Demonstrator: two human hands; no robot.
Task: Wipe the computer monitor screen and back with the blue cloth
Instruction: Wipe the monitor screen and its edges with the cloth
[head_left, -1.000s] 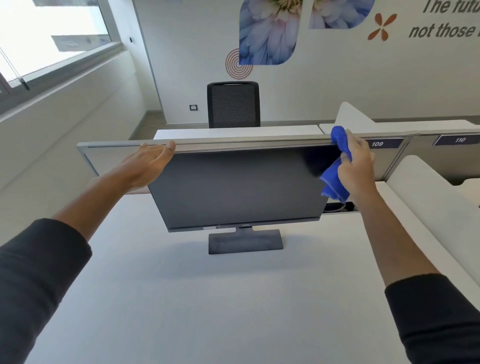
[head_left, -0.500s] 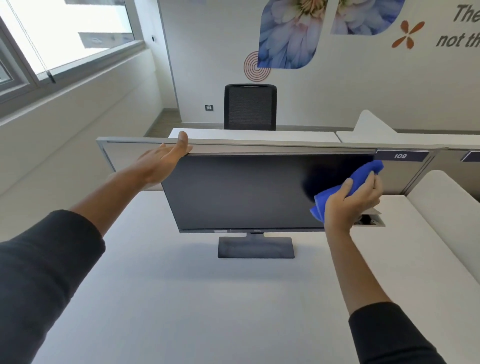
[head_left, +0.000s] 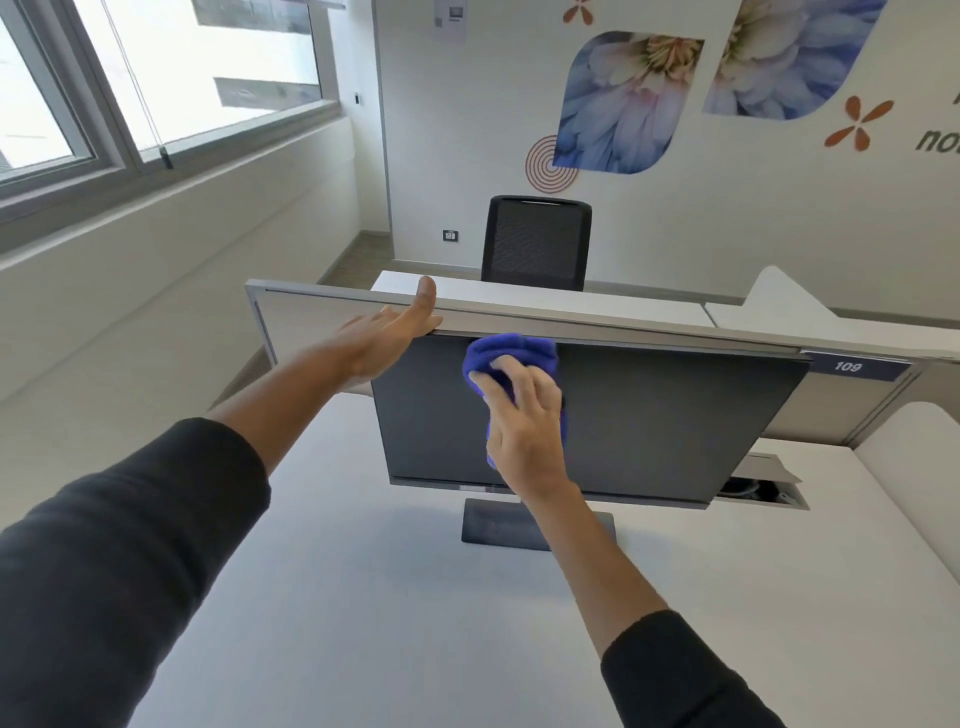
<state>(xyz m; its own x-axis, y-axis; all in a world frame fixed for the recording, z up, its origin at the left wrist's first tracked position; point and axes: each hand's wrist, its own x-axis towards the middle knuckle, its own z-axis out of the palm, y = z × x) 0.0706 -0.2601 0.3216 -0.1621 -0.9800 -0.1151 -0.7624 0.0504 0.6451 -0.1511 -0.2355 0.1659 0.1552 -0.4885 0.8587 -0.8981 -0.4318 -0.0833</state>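
The flat black computer monitor (head_left: 649, 421) stands on its stand at the white desk's (head_left: 363, 623) far edge, against a grey partition (head_left: 322, 312). The right hand (head_left: 524, 431) presses the bunched blue cloth (head_left: 511, 356) to the screen's upper left; the left hand (head_left: 387, 338), fingers relaxed, steadies the top-left corner. A black mesh chair (head_left: 537, 241) stands beyond

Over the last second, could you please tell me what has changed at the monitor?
The right hand has swept the crumpled blue cloth leftward across the dark flat monitor screen, from its upper right corner to upper centre. The left hand still steadies the top left corner; the monitor is unmoved.
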